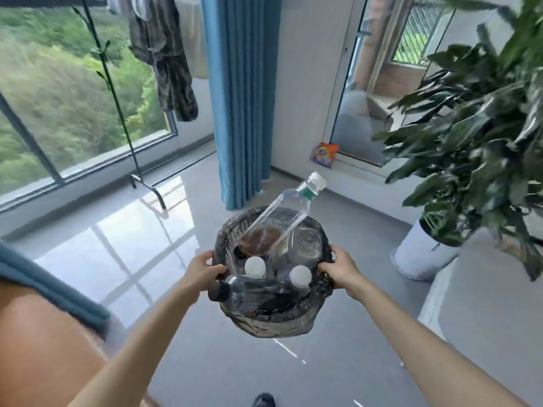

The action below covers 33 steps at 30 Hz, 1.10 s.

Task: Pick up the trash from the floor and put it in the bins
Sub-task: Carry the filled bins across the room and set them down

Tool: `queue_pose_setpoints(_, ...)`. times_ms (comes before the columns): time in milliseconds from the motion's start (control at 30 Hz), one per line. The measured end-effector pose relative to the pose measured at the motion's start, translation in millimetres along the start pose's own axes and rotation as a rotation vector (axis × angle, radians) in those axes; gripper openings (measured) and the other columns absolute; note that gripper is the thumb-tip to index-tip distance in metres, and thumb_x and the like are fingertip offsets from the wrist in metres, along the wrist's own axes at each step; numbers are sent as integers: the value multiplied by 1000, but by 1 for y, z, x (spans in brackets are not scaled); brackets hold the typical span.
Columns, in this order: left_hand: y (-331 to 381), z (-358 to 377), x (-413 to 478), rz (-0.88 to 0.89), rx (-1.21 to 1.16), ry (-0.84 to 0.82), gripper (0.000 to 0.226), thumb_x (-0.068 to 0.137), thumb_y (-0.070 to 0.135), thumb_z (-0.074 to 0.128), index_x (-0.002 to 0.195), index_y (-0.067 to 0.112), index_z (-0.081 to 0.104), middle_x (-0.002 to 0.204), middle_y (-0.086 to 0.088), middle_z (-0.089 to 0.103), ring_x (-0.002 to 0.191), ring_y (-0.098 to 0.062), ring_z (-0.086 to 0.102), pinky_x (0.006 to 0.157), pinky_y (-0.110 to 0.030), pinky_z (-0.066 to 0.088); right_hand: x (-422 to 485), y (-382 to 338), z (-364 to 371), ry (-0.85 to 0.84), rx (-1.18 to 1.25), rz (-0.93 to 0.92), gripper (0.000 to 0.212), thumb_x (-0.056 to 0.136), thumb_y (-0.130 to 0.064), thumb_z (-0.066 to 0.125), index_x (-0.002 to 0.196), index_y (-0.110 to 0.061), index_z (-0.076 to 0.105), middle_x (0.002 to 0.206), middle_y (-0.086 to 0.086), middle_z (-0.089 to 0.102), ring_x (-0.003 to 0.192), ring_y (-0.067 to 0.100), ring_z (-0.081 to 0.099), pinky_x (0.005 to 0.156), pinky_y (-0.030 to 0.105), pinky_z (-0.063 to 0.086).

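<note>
Bin [235,230] up off the floor, left hand [202,270] and right hand [340,267] gripping its rim; that tall bottle [289,210] leans out, any tilt could spill it.

- Blue curtain [241,98]: hangs floor-length, centre back.
- Large window [58,98]: left of curtain, green hillside outside.
- Black clothes stand [117,92]: before window, foot on floor.
- Camouflage garment [164,54]: hangs at top, between stand and curtain.
- Glass door [361,113]: right of curtain, brick wall beyond.
- Leafy plant [476,127]: right side, in white pot [420,251] on floor.
- Grey floor [235,362]: glossy, reflects window.
- Blue cloth [58,289]: lower left, lies over brown surface [44,348].
</note>
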State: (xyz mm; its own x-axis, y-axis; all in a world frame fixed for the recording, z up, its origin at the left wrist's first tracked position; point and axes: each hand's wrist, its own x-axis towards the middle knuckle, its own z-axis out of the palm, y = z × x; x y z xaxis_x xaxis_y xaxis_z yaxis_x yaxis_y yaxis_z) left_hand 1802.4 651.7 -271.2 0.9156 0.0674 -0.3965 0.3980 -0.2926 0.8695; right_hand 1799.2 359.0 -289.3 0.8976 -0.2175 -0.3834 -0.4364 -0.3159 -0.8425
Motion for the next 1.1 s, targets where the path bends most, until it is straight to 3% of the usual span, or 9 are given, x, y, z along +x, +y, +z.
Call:
queue_pose_setpoints(200, 94, 46, 148, 16, 70, -113, 34, 82, -1, 61, 113, 13, 60, 79, -4, 65, 66, -14, 59, 50, -17, 48, 126, -34, -44, 142, 36, 69, 38, 78, -8, 57, 113, -20, 51, 103, 18, 64, 92, 35, 64, 61, 35, 54)
queue_pose_setpoints(433, 168, 92, 312, 28, 98, -206, 34, 83, -1, 58, 109, 20, 58, 77, -5, 65, 64, -16, 61, 46, -16, 52, 290, -67, -74, 184, 80, 101, 47, 82, -6, 55, 127, -21, 48, 114, 13, 61, 101, 32, 62, 74, 39, 55)
queue_pose_setpoints(600, 217, 118, 440, 37, 138, -213, 32, 83, -1, 59, 109, 17, 59, 78, -5, 65, 63, -14, 61, 43, -14, 49, 419, -99, -85, 176, 114, 131, 44, 83, -4, 53, 124, -20, 49, 109, 16, 61, 85, 27, 61, 52, 27, 50)
queue_pose_setpoints(767, 276, 131, 558, 59, 200, -199, 20, 81, 3, 60, 94, 17, 62, 82, -4, 64, 64, -11, 59, 42, -13, 47, 538, -149, -97, 139, 133, 166, 44, 84, -7, 53, 125, -21, 47, 111, 15, 61, 92, 29, 61, 56, 29, 50)
queue_pose_setpoints(933, 320, 140, 670, 13, 211, -204, 18, 80, 4, 63, 91, 18, 64, 84, -6, 66, 71, -19, 62, 60, -25, 54, 641, -200, -104, 137, 131, 212, 45, 84, -6, 52, 126, -24, 47, 112, 14, 62, 101, 31, 62, 58, 30, 51)
queue_pose_setpoints(1100, 353, 162, 794, 53, 262, -266, 18, 82, 1, 62, 90, 18, 60, 79, -6, 63, 62, -10, 55, 48, -11, 46, 746, -228, -101, 227, 198, 296, 40, 84, 2, 49, 114, -26, 48, 105, 14, 61, 92, 29, 59, 60, 30, 50)
